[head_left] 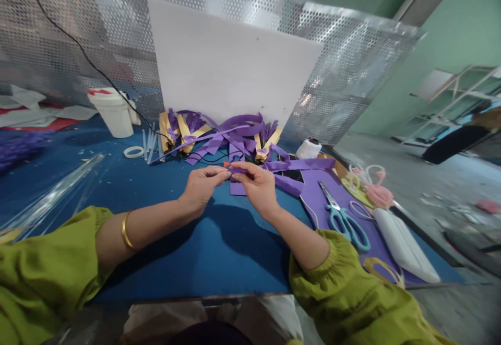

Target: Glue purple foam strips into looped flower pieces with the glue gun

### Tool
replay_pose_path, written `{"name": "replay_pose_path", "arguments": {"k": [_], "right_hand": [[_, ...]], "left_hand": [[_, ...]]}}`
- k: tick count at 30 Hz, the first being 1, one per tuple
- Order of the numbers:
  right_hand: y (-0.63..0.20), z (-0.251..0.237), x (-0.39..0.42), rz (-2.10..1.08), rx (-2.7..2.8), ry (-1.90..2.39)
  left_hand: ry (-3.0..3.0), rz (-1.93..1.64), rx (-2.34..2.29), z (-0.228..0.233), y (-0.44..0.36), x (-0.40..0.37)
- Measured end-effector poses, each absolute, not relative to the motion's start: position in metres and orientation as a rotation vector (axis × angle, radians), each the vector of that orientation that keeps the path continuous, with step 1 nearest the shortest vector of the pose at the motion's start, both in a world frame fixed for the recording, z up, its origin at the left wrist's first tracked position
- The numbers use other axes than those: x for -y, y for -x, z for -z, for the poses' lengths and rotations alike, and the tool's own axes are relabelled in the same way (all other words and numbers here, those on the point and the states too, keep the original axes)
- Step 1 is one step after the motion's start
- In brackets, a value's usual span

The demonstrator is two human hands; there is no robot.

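Note:
Over the middle of the blue table, my left hand (205, 186) and my right hand (256, 183) meet fingertip to fingertip, both pinched closed. Between them is a small piece of purple ribbon (237, 170), mostly hidden by the fingers. Just behind the fingertips shows a small orange tip (226, 164), its body hard to make out. A flat purple strip (237, 188) lies beneath the hands. Beyond them are tangled purple ribbons (235, 131) and several small lavender bunches wrapped in tan paper (190, 131).
Teal-handled scissors (344, 219) lie right on purple sheet material, beside a white packet (405, 243). A white cup (111, 112), a tape ring (133, 152) and clear sticks (148, 144) are at left. A white board (235, 63) stands behind; a black cord hangs at left.

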State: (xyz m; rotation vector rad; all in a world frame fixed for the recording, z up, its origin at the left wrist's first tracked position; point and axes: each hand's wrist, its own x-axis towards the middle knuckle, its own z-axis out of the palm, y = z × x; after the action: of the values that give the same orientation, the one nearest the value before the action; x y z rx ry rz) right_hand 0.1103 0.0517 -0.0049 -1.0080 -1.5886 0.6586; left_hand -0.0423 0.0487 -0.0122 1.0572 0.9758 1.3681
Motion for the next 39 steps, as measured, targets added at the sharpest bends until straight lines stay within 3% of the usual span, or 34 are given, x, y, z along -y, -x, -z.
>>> {"name": "replay_pose_path", "arguments": {"k": [7, 14, 21, 30, 39], "right_hand": [[-0.103, 0.0, -0.038, -0.521, 1.717, 0.904], [-0.102, 0.007, -0.042, -0.199, 1.949, 0.714], [-0.103, 0.008, -0.042, -0.199, 1.887, 0.648], [-0.11, 0.002, -0.044, 0.174, 2.1, 0.646], [-0.108, 0.003, -0.038, 0.146, 2.025, 0.656]], "left_hand": [[-0.668, -1.124, -0.742, 0.003, 0.04, -0.051], [-0.786, -0.858, -0.733, -0.009, 0.041, -0.04], [-1.004, -0.938, -0.806, -0.007, 0.042, -0.04], [-1.207, -0.832, -0.915, -0.006, 0.045, -0.042], [-1.063, -0.897, -0.842, -0.006, 0.047, -0.043]]}}
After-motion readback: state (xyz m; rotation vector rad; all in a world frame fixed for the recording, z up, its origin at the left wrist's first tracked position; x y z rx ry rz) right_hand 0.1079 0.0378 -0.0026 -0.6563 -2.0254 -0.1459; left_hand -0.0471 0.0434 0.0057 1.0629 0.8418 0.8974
